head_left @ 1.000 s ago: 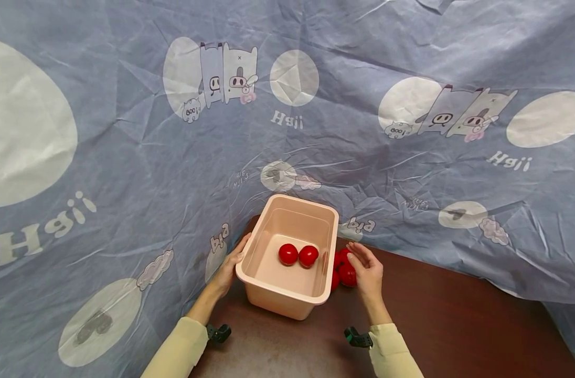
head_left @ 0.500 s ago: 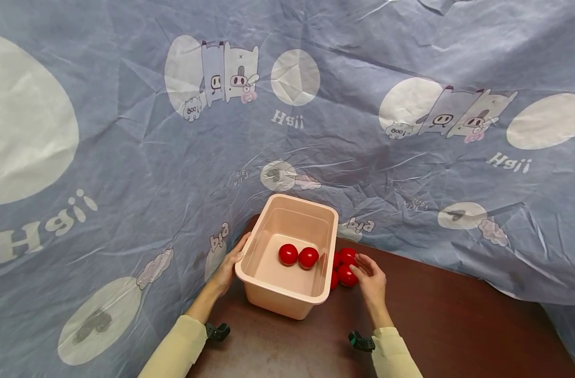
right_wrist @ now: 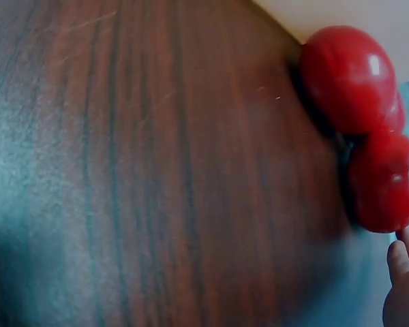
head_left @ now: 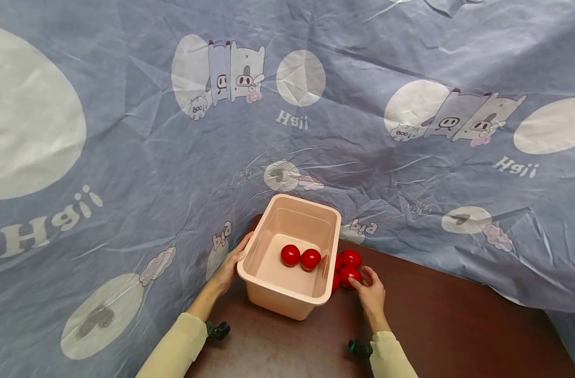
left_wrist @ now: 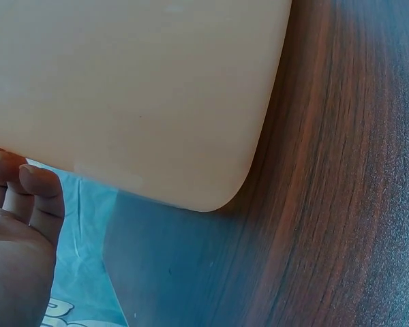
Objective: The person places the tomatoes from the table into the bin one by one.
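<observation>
A pale peach plastic bin [head_left: 287, 307] stands on the table with two glossy red tomatoes inside, a left one [head_left: 290, 255] and a right one [head_left: 310, 259]. My left hand [head_left: 227, 269] grips the bin's left side, thumb at the rim; its fingertips [left_wrist: 41, 180] show curled against the bin in the left wrist view. Outside the bin's right wall several more tomatoes sit bunched, partly hidden by it. My right hand [head_left: 371, 294] reaches to the nearest full one [head_left: 349, 276], thumb overlapping its front and fingers at its right side. In the right wrist view a fingertip meets a tomato [right_wrist: 385, 180].
A dark brown wood-grain table [head_left: 438, 320] extends to the right and front. Blue-grey printed cloth [head_left: 363, 173] hangs behind and to the left, close to the bin's back and left side. Another tomato [head_left: 351, 258] lies behind the one by my right hand.
My right hand draws back from the rear tomatoes, then comes forward and lower, against the front one. The left hand and bin stay in place; the head view shifts slightly.
</observation>
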Motion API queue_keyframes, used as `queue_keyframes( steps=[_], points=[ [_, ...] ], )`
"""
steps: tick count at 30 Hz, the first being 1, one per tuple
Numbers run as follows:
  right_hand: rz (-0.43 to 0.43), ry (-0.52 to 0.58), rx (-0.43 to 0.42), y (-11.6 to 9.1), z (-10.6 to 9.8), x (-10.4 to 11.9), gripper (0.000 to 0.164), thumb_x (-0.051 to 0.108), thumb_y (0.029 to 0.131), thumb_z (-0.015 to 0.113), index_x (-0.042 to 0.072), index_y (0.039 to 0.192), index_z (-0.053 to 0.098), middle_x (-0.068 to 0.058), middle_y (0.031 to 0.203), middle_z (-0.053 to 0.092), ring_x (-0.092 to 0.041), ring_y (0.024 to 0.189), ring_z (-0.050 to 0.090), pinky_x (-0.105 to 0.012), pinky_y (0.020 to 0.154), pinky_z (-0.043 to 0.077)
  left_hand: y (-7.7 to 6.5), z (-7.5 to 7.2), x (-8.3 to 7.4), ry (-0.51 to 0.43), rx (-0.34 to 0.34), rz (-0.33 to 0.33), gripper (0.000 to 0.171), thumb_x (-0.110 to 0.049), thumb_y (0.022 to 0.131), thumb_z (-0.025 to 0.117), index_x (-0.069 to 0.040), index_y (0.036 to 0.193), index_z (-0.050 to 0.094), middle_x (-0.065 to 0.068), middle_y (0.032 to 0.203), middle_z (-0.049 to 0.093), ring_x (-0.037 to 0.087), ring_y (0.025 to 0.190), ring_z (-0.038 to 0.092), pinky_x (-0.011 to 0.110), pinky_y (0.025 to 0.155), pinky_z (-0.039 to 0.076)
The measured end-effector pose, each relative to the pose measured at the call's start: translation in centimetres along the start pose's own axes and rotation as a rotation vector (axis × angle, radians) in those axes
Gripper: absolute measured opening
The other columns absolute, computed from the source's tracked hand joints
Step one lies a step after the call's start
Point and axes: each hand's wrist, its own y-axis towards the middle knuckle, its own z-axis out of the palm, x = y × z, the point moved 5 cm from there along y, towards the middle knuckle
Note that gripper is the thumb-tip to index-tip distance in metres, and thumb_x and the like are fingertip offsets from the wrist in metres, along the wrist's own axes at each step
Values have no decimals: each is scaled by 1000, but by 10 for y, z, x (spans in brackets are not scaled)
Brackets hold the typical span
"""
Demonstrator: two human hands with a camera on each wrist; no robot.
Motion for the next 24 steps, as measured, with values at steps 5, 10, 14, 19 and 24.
queue_keyframes(
  steps=[5,10,14,19,24],
  points=[
    [60,17,34,0,4,-11,80,6,79,76,0,147,35,-23,149,43,-40,132,46,-49,109,34,0,0,1,11,9,-5,65,-27,97,32,-17,158,12,2,165,12,21,148,13,14,106,27],
    [71,13,31,0,7,-16,81,5,78,76,-1,148,34,-24,151,39,-41,132,46,-50,109,34,0,0,1,8,15,-5,65,-28,97,33,-19,158,14,2,165,13,22,148,12,14,106,27],
    [78,-9,19,-1,9,-19,79,5,78,76,-1,146,37,-26,147,43,-42,129,48,-48,107,37,0,0,1,7,17,-14,64,-27,97,33,-19,158,14,1,165,14,17,148,14,15,106,27],
    [75,-38,11,-1,10,-21,72,7,79,77,0,143,43,-28,141,50,-40,126,53,-17,92,48,0,-1,0,8,18,-11,63,-24,98,31,-15,158,12,2,165,13,17,148,13,16,107,25],
    [84,-16,0,0,10,-23,71,11,79,78,0,141,46,-29,137,52,-39,122,55,2,68,38,0,-1,-2,6,13,-14,62,-22,98,30,-19,158,13,2,165,12,21,149,11,17,107,25]
  ],
)
